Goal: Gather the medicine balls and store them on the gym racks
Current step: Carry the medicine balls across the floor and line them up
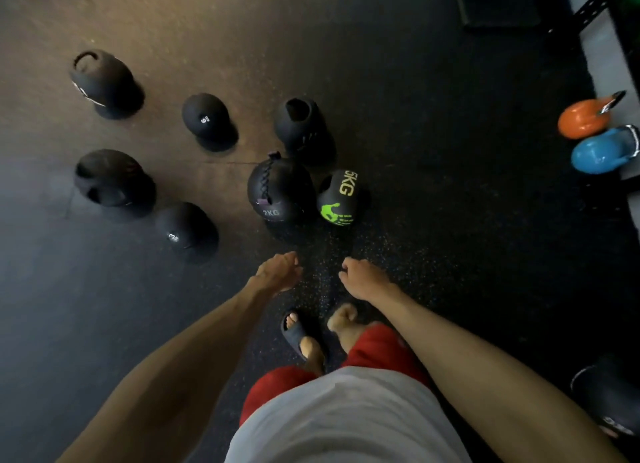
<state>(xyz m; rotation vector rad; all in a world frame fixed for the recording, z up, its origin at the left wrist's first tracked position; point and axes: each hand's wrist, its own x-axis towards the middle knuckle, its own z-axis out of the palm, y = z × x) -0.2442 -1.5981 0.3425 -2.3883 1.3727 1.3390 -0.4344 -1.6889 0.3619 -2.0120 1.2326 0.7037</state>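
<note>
head view: both bare arms stretch forward and down over the dark rubber floor point(450, 151). the left hand point(278, 272) hangs palm inward, its fingers loosely curled and holding nothing. the right hand point(362, 277) shows its back, its fingers bent downward in a loose curl, also holding nothing. just ahead of the hands, touching each other on the floor, sit the laced 2kg ball point(280, 192) and the 5kg ball point(337, 199) with a green handprint. five more black medicine balls lie scattered to the left and beyond, among them the ball marked 3 point(183, 230). an orange kettlebell point(581, 120) and a blue kettlebell point(599, 153) stand at the right edge.
</note>
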